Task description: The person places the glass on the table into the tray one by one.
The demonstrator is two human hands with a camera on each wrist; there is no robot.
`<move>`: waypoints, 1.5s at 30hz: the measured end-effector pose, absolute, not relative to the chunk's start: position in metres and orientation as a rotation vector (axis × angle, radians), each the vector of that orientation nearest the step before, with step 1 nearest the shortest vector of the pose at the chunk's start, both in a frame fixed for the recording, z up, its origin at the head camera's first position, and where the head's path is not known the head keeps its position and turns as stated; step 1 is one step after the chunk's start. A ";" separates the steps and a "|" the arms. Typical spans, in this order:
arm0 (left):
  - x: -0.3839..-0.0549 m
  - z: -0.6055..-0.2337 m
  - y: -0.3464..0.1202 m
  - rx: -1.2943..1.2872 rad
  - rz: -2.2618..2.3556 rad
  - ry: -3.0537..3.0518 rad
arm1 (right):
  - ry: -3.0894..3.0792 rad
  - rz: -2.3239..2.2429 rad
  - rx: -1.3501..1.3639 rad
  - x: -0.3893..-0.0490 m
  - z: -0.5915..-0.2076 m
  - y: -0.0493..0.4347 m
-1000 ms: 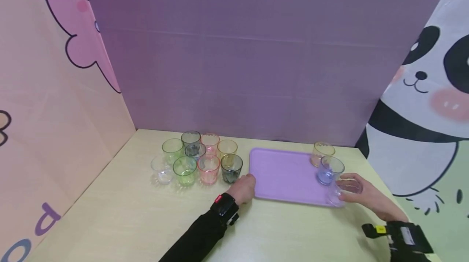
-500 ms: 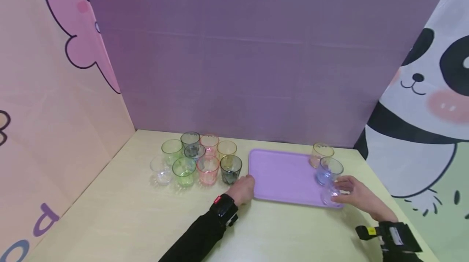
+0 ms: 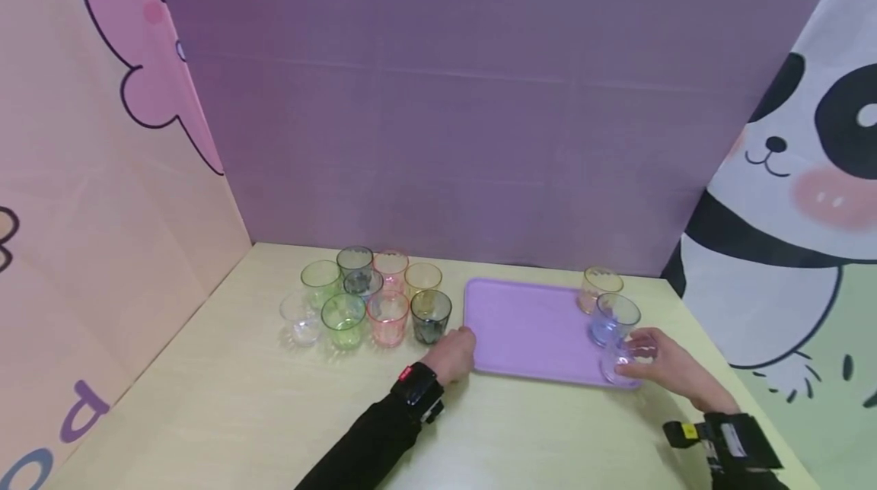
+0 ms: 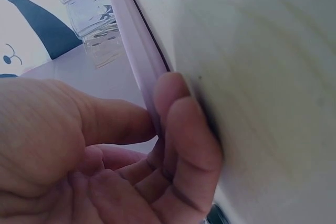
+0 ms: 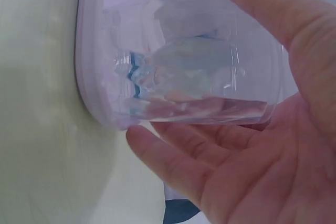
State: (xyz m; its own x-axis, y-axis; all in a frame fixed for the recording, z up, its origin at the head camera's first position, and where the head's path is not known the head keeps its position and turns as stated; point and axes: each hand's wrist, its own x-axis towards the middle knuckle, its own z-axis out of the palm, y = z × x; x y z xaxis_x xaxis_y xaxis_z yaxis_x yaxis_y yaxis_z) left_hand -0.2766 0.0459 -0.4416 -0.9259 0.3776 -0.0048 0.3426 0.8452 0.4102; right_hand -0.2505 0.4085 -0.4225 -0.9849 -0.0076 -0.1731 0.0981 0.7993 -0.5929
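Observation:
A purple tray (image 3: 524, 326) lies on the table, and my left hand (image 3: 450, 355) pinches its near left edge. In the left wrist view, thumb and curled fingers (image 4: 191, 135) meet around the tray's rim (image 4: 137, 51). At the tray's near right corner, my right hand (image 3: 674, 376) holds a clear glass (image 3: 612, 368) upright. The right wrist view shows that clear glass (image 5: 184, 72) with its base over the tray, thumb on one side and fingers on the other. Just behind it stand a blue glass (image 3: 604, 329) and a yellow glass (image 3: 586, 300).
Left of the tray stands a cluster of several glasses, among them a dark grey glass (image 3: 431, 320), a pink glass (image 3: 388, 322), a green glass (image 3: 344, 325) and another clear glass (image 3: 301, 322). A purple backdrop (image 3: 438, 117) rises behind the table (image 3: 274, 421).
My right hand has moved left, bringing the clear glass in over the tray's near right corner, and has nearly stopped. My left hand stays at the tray's edge.

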 end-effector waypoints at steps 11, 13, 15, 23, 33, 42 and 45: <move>-0.277 -0.441 0.046 0.563 0.643 2.912 | 2.763 -0.971 0.066 -0.250 -0.419 0.421; -0.277 -0.441 0.046 0.567 0.640 2.914 | 2.737 -1.022 0.070 -0.251 -0.418 0.423; -0.277 -0.441 0.046 0.570 0.637 2.920 | 2.705 -1.081 0.068 -0.252 -0.417 0.424; -0.277 -0.441 0.046 0.573 0.630 2.935 | 2.573 -1.292 0.001 -0.254 -0.415 0.428; -0.276 -0.441 0.046 0.556 0.626 2.936 | 2.511 -1.594 0.070 -0.266 -0.444 0.461; -0.276 -0.440 0.047 0.552 0.641 2.930 | 2.668 -1.365 0.253 -0.264 -0.443 0.445; -0.275 -0.440 0.046 0.549 0.649 2.927 | 2.718 -1.289 0.236 -0.267 -0.446 0.445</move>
State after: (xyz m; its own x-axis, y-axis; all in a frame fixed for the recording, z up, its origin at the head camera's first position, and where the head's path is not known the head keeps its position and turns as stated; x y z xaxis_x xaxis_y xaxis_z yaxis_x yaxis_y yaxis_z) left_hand -0.2747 0.0464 -0.4399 -0.9308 0.3653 -0.0134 0.3253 0.8446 0.4252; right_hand -0.2668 0.4447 -0.4462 -0.9802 0.0873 -0.1777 0.1928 0.6242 -0.7571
